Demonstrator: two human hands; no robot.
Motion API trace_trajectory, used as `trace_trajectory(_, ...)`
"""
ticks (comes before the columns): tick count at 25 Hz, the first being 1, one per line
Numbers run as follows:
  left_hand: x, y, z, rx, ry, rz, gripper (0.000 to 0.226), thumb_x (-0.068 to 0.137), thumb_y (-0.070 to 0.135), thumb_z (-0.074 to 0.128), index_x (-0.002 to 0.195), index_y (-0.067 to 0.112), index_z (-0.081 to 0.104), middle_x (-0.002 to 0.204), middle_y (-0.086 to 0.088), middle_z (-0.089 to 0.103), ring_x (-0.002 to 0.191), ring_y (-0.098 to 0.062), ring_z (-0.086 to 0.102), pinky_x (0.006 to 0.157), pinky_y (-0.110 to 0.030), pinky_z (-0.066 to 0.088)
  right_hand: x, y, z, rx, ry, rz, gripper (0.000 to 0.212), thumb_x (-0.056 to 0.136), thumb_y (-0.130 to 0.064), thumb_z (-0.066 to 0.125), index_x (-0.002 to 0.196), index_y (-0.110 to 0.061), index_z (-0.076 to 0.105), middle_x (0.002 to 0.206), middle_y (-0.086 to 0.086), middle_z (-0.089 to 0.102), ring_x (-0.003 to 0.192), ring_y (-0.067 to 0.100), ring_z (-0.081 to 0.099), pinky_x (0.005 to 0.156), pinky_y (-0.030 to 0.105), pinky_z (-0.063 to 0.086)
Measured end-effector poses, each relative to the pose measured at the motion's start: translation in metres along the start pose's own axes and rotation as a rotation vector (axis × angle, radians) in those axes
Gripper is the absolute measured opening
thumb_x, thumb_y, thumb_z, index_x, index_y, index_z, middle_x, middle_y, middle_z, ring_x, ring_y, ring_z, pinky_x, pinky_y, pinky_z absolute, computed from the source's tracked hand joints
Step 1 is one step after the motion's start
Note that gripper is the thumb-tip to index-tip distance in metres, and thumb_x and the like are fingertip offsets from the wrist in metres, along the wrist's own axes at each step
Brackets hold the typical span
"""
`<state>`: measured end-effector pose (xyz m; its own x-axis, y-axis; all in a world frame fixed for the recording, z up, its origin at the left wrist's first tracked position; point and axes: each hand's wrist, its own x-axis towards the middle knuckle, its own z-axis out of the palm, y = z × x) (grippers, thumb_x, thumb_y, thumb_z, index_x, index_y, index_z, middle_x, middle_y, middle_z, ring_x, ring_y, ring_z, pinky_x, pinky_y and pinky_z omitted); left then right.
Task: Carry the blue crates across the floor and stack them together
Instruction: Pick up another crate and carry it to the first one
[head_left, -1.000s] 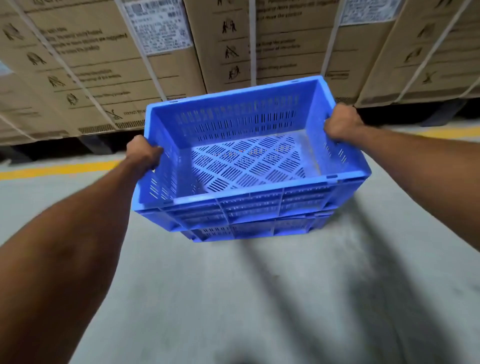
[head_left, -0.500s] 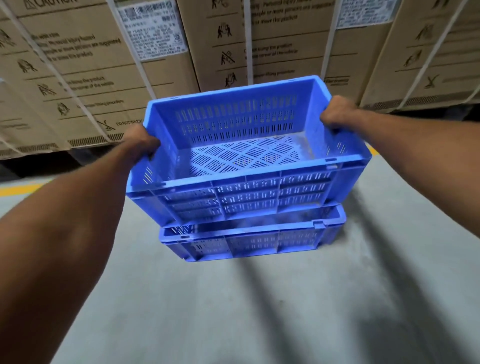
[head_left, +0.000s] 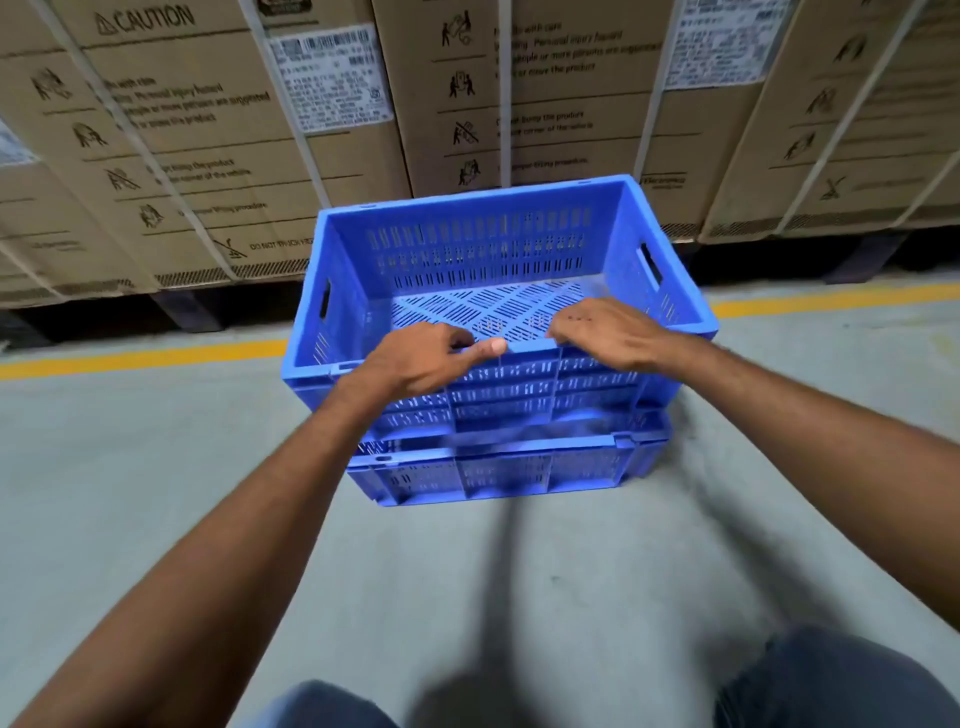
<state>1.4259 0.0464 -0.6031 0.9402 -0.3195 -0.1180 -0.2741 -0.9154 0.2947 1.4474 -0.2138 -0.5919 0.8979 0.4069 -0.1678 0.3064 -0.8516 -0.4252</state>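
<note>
Head camera: Two blue slatted crates stood stacked on the grey concrete floor (head_left: 156, 519) of a warehouse aisle. The upper crate (head_left: 483, 249) sat nested in the mouth of the lower crate (head_left: 498, 473), a little askew, so that its left end overhung the one beneath.

Both of the person's bare hands were on the near rim of the upper crate, close together near its middle. The left hand (head_left: 426, 358) gripped the rim with its fingers hooked over the edge into the crate and its thumb laid flat along the top. The right hand (head_left: 608, 332) lay over the rim just beside it, its fingers bent down over the inner edge, their tips hidden from view.

The upper crate held nothing, and its handle slots, one in each end wall, were free.

Behind the stack rose a row of large cardboard boxes (head_left: 197, 135) bound with pale straps and printed with caution pictograms, one bearing a white barcode label (head_left: 332, 78). A yellow line (head_left: 145, 357) ran along the floor in front of them, passing behind the crates. The person's knees (head_left: 831, 680), in blue denim, showed at the bottom edge.
</note>
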Motion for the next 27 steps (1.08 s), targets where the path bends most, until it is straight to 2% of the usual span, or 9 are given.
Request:
trace_trajectory(1, -0.004, -0.004, 0.004, 0.061, -0.011, 0.047, 0.076, 0.076, 0.096, 0.029, 0.088, 0.03, 0.063, 0.082, 0.006, 0.069, 0.082, -0.024, 0.065, 0.065, -0.032, 0.042, -0.005, 0.002, -0.003, 0.014, -0.02, -0.017, 0.043, 0.086, -0.051, 0.04, 0.091, -0.016, 0.063, 0.092, 0.001, 0.067, 0.088, 0.025, 0.058, 0.081, 0.042, 0.047)
trace_trajectory(3, -0.007, -0.013, 0.006, 0.214, 0.001, 0.112, 0.075, 0.081, 0.083, 0.05, 0.128, 0.025, 0.061, 0.109, -0.001, 0.072, 0.1, -0.03, 0.065, 0.075, -0.036, 0.047, -0.009, 0.01, -0.006, -0.101, -0.06, -0.07, 0.04, 0.084, -0.058, 0.051, 0.089, -0.019, 0.061, 0.084, -0.002, 0.066, 0.082, 0.021, 0.059, 0.075, 0.039, 0.048)
trace_trajectory(5, -0.006, -0.021, 0.003, 0.281, 0.041, 0.127, 0.068, 0.087, 0.065, 0.062, 0.137, 0.019, 0.057, 0.113, -0.006, 0.071, 0.106, -0.033, 0.065, 0.075, -0.035, 0.047, -0.013, 0.018, -0.005, -0.302, -0.051, -0.099, 0.037, 0.085, -0.057, 0.059, 0.085, -0.021, 0.054, 0.077, -0.003, 0.061, 0.077, 0.022, 0.057, 0.067, 0.037, 0.047)
trace_trajectory(8, -0.009, -0.018, 0.003, 0.303, 0.087, 0.197, 0.045, 0.089, 0.055, 0.066, 0.117, 0.02, 0.068, 0.091, -0.002, 0.07, 0.089, -0.031, 0.065, 0.06, -0.028, 0.04, -0.016, 0.023, -0.004, -0.329, -0.035, -0.134, 0.037, 0.089, -0.054, 0.062, 0.083, -0.019, 0.051, 0.076, -0.002, 0.06, 0.076, 0.022, 0.056, 0.065, 0.036, 0.046)
trace_trajectory(10, -0.013, -0.016, 0.005, 0.285, 0.092, 0.221, 0.036, 0.088, 0.053, 0.067, 0.103, 0.02, 0.068, 0.074, 0.006, 0.059, 0.073, -0.024, 0.057, 0.05, -0.024, 0.03, -0.02, 0.026, -0.005, -0.306, -0.055, -0.144, 0.036, 0.089, -0.054, 0.062, 0.083, -0.021, 0.051, 0.075, -0.003, 0.06, 0.075, 0.019, 0.056, 0.065, 0.037, 0.047)
trace_trajectory(13, -0.018, -0.015, 0.006, 0.277, 0.083, 0.222, 0.028, 0.089, 0.051, 0.068, 0.095, 0.024, 0.067, 0.066, 0.012, 0.051, 0.066, -0.018, 0.049, 0.048, -0.02, 0.024, -0.026, 0.028, 0.0, -0.294, -0.055, -0.153, 0.037, 0.088, -0.056, 0.063, 0.082, -0.02, 0.053, 0.073, -0.002, 0.06, 0.073, 0.017, 0.056, 0.062, 0.036, 0.044)
trace_trajectory(15, -0.02, -0.015, 0.006, 0.274, 0.066, 0.217, 0.026, 0.089, 0.05, 0.068, 0.089, 0.025, 0.064, 0.062, 0.011, 0.05, 0.064, -0.019, 0.05, 0.048, -0.021, 0.025, -0.027, 0.028, 0.002, -0.291, -0.052, -0.151, 0.038, 0.088, -0.057, 0.063, 0.084, -0.02, 0.055, 0.074, -0.002, 0.061, 0.073, 0.018, 0.057, 0.058, 0.033, 0.04)
trace_trajectory(21, -0.025, -0.01, 0.007, 0.255, 0.066, 0.185, 0.021, 0.089, 0.048, 0.07, 0.096, 0.028, 0.069, 0.057, 0.018, 0.043, 0.059, -0.014, 0.044, 0.047, -0.019, 0.023, -0.03, 0.027, 0.002, -0.277, -0.05, -0.151, 0.035, 0.087, -0.058, 0.064, 0.085, -0.023, 0.058, 0.074, -0.004, 0.063, 0.073, 0.016, 0.057, 0.055, 0.031, 0.037)
trace_trajectory(27, -0.028, -0.013, 0.007, 0.239, 0.047, 0.148, 0.017, 0.086, 0.046, 0.073, 0.079, 0.037, 0.059, 0.054, 0.017, 0.046, 0.056, -0.013, 0.044, 0.047, -0.02, 0.024, -0.034, 0.029, 0.007, -0.3, 0.001, -0.166, 0.034, 0.086, -0.06, 0.064, 0.086, -0.027, 0.057, 0.071, -0.008, 0.06, 0.068, 0.015, 0.054, 0.054, 0.028, 0.032)
